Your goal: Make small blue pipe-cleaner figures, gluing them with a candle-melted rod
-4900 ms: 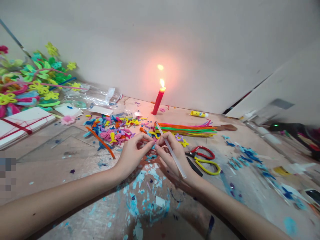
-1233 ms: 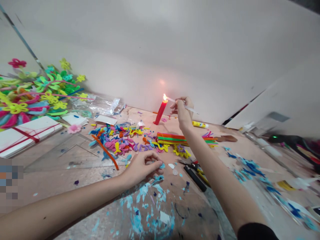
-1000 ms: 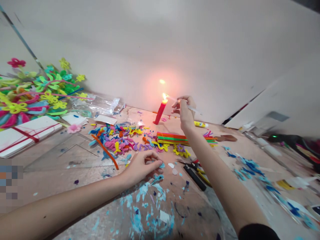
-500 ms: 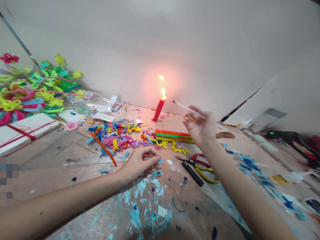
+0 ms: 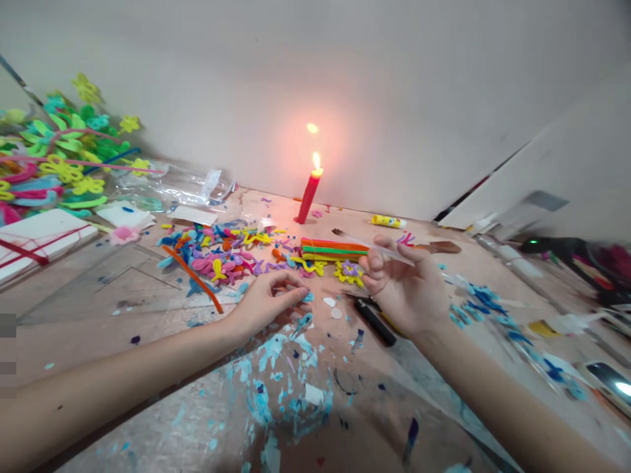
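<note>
My right hand [image 5: 404, 289] grips a thin clear glue stick [image 5: 394, 252] whose darkened tip [image 5: 338, 232] points left, raised above the table. My left hand [image 5: 269, 305] rests on the table with its fingertips pinched on a small blue pipe-cleaner piece [image 5: 306, 297]. A lit red candle [image 5: 308, 196] stands at the back by the wall, beyond both hands. A bundle of straight coloured pipe cleaners [image 5: 332, 249] lies between the candle and my right hand.
A heap of bent pipe-cleaner shapes [image 5: 221, 253] lies left of centre. Pipe-cleaner flowers [image 5: 64, 154] and a white box [image 5: 34, 240] sit far left. A black lighter [image 5: 375, 322], a yellow glue stick [image 5: 389, 222] and blue pieces [image 5: 480, 302] lie on the right.
My right hand drew the glue stick back from the candle flame, down toward my left hand. My left hand stayed on the blue piece.
</note>
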Motion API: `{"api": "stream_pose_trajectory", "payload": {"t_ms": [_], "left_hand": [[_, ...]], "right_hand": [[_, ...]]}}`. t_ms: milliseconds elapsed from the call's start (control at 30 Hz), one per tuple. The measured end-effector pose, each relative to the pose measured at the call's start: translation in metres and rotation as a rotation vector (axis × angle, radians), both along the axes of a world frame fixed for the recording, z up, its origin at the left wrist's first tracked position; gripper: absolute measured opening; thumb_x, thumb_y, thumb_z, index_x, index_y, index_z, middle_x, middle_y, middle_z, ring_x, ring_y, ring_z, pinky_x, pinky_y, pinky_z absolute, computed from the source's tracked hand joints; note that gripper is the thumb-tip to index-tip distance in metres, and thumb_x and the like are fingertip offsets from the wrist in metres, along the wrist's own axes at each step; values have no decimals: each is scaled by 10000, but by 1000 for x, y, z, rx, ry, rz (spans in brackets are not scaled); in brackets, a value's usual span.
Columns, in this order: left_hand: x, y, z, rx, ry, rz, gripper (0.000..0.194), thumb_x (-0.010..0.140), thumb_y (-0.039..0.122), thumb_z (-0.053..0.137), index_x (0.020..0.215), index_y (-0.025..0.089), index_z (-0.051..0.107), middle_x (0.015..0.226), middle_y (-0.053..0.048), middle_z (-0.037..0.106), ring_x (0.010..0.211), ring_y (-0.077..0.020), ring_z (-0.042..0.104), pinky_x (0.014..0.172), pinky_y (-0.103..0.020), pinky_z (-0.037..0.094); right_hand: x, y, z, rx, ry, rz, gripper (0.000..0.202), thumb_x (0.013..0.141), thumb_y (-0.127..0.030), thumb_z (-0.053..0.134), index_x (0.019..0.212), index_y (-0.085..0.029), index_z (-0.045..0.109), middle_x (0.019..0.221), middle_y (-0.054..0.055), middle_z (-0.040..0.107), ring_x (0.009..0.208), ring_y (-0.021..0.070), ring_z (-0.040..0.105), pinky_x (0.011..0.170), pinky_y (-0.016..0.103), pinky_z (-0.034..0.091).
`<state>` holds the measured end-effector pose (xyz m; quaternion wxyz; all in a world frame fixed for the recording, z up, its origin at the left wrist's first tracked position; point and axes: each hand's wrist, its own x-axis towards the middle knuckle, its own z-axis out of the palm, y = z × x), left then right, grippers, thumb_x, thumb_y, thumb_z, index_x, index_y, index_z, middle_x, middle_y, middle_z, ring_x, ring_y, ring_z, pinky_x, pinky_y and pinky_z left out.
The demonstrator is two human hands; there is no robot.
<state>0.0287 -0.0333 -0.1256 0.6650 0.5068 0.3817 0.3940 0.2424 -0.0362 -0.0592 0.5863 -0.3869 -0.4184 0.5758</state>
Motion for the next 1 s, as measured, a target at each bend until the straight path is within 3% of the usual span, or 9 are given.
{"api": "stream_pose_trajectory", "payload": {"t_ms": [300,467,567,633,733,867,1000], "left_hand": [[1,1,-1,4,-59,6,220,813,328,746,812,150,617,760,-10,673,696,-129,713,620,-207,546],[0,1,-2,36,-1,8,176,847,307,708,837,154,621,794,-16,683,732,-132,716,633,-204,536],[0,-1,0,22,-4,-14,189,850,329,701,857,164,608,799,-24,684,721,-144,710,562,-196,508],[0,-4,3,38,25,-27,197,856,347,689,856,168,608,693,8,637,565,-94,631,461,-161,430],[0,-7,9,70,103,-28,212,855,366,677,836,164,616,546,63,502,411,-47,445,371,-141,323],[1,-9,14,133,161,2,215,831,366,678,815,157,630,618,39,541,453,-57,462,380,-151,344],[0,-8,13,126,174,-1,221,836,378,658,800,164,616,588,51,531,425,-56,448,392,-162,340]], "right_hand": [[-10,-35,-28,90,-77,85,158,817,-425,684,862,-279,644,690,-9,677,619,147,626,596,275,537],[-15,-47,-40,213,-231,5,122,904,-417,619,924,-301,652,768,-8,678,700,159,641,627,288,539],[-19,-47,-45,280,-451,-79,168,944,-416,563,905,-271,637,887,21,669,809,172,645,724,327,546],[-24,-44,-52,303,-550,-74,132,914,-373,623,870,-256,578,894,15,638,807,165,629,710,314,536],[-33,-37,-65,317,-571,-37,213,857,-299,703,894,-265,496,882,-16,590,774,141,610,687,283,521],[-42,-31,-75,342,-577,-51,255,841,-267,709,905,-265,462,884,-27,551,766,130,600,699,282,527],[-47,-31,-72,339,-565,-73,259,827,-245,705,880,-258,452,845,-38,553,716,119,606,663,268,526]]}}
